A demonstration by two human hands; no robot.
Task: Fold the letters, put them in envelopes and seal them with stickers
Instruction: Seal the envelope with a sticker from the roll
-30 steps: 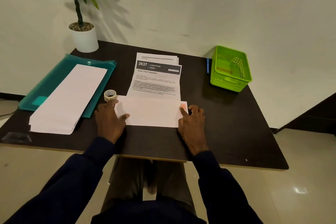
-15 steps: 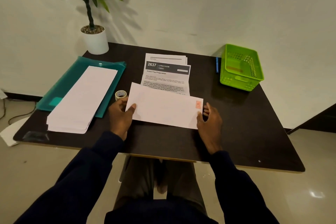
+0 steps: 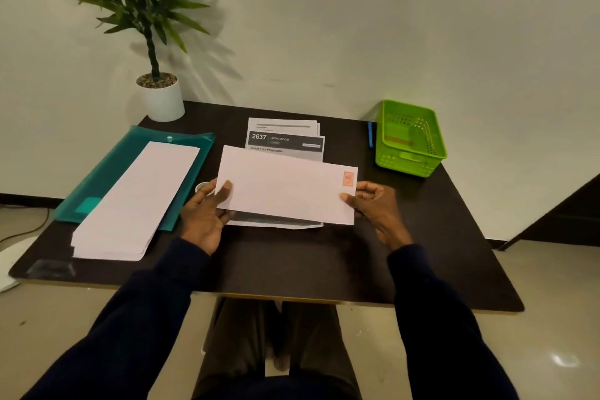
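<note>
Pinching the envelope by its ends, left hand and right hand fingers curled

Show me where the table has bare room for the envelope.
Bare table runs along the near edge, before the left hand and right hand, and on the right, nearer than the green basket. Crowded: the left, with the envelope stack on the folder, and the middle, with the letters.

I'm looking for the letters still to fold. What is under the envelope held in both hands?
The stack of printed letters lies under the envelope: its dark header shows above, its near edge below. The text between is covered, so the sheet count cannot be told.
</note>
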